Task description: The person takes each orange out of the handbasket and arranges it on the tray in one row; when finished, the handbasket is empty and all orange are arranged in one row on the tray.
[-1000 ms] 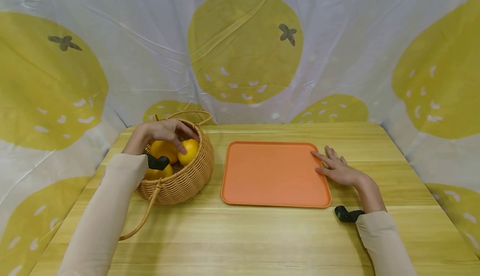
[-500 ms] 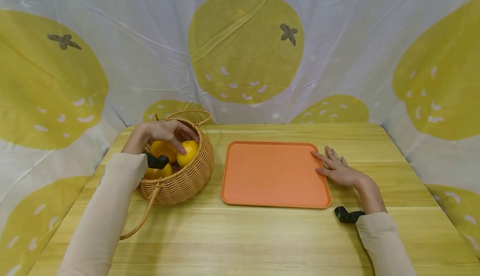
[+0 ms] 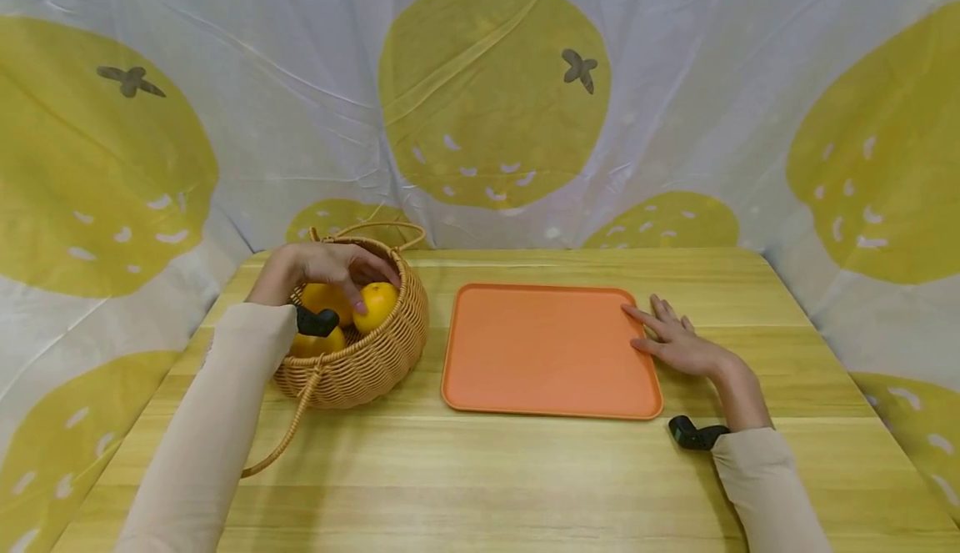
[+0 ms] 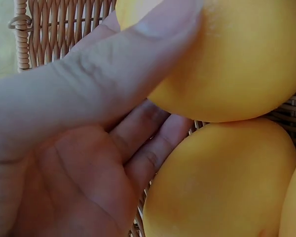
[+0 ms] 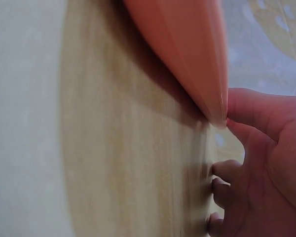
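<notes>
Inside the wicker basket (image 3: 382,361), my left hand (image 3: 326,265) holds an orange (image 3: 378,307) near the right wall. In the left wrist view the thumb (image 4: 113,69) lies across this orange (image 4: 237,59), and the fingers reach behind it. Another smooth yellow-orange fruit (image 4: 222,182) lies right beneath it. More fruit (image 3: 318,344) sits in the basket, partly covered by my hand and wrist. My right hand (image 3: 678,344) is spread at the right edge of the orange tray (image 3: 551,353), thumb and index finger touching its rim, the other fingers on the table.
The basket stands left of the tray, with one handle (image 3: 288,440) hanging down toward the front and the other (image 3: 382,226) leaning at the back. A cloth (image 3: 675,119) printed with large yellow fruit hangs behind the wooden table (image 3: 487,486).
My left thumb has shifted slightly down on the orange, which has turned a little so that its stem spot shows. The right hand and tray stay put.
</notes>
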The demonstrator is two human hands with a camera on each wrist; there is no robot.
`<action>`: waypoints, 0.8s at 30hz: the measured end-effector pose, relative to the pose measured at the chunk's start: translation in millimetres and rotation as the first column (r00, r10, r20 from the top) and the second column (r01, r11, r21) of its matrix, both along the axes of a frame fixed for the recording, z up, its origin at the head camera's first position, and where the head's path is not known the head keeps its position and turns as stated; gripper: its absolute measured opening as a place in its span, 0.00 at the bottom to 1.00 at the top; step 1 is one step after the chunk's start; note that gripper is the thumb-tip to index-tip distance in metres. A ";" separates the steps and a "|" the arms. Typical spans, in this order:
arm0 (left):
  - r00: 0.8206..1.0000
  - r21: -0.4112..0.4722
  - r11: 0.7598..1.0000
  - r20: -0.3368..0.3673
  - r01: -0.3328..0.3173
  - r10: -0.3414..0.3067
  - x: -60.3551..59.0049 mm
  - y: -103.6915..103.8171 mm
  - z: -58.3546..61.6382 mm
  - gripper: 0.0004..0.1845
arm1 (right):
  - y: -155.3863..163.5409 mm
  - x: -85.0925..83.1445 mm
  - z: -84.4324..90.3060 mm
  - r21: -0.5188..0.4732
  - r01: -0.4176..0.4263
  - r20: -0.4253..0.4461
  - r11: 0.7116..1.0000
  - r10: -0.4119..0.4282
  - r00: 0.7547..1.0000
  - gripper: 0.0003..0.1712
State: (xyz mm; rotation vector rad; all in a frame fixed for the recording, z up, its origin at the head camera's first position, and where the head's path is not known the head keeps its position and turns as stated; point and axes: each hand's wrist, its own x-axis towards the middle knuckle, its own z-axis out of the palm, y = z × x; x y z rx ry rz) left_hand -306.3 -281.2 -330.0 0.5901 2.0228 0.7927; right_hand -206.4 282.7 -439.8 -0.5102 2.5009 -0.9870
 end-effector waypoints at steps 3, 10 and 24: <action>1.000 0.017 1.000 -0.015 0.008 -0.007 1.1 -1.0 1.6 0.33 | -0.1 0.3 0.0 -0.003 0.002 0.003 1.000 -0.002 1.000 0.40; 0.995 0.061 0.998 -0.098 0.029 -0.023 9.1 -2.7 9.9 0.30 | -0.2 -0.6 -1.0 -0.005 -0.002 0.002 1.000 0.002 1.000 0.40; 0.943 0.048 0.996 -0.322 -0.072 0.083 33.3 -4.6 49.8 0.27 | 0.6 -1.0 -2.0 -0.004 0.001 0.006 1.000 -0.001 1.000 0.40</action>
